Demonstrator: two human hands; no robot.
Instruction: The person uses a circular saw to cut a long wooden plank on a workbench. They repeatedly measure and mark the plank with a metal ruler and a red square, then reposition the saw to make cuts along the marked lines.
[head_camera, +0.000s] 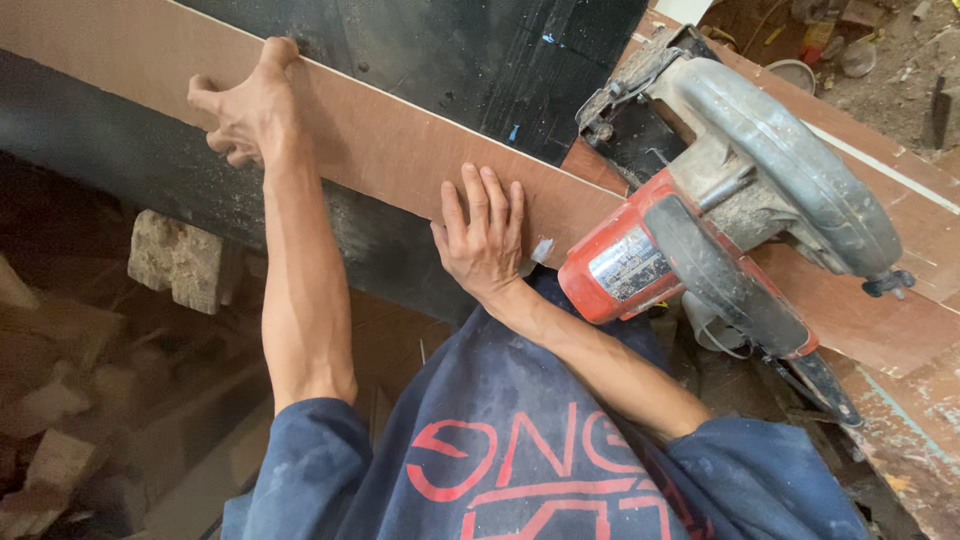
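A long strip of brown plywood (380, 150) runs slantwise across a dark bench (470, 60), from the upper left corner down toward the right. The left hand (248, 105) grips it far out along its length, fingers (280, 52) curled over the far edge and thumb against the near edge, so the hand is clenched on the strip. The right hand (483, 240) lies flat on the same strip closer to the body, fingers spread and released, pressing down without closing around anything. Just beside that hand, to its right, a red and grey circular saw (720, 190) rests on the plywood (its blade guard and casing are dusted with sawdust), untouched by either hand. Below the bench, at the left, rough wood offcuts (180, 262) lie in shadow.
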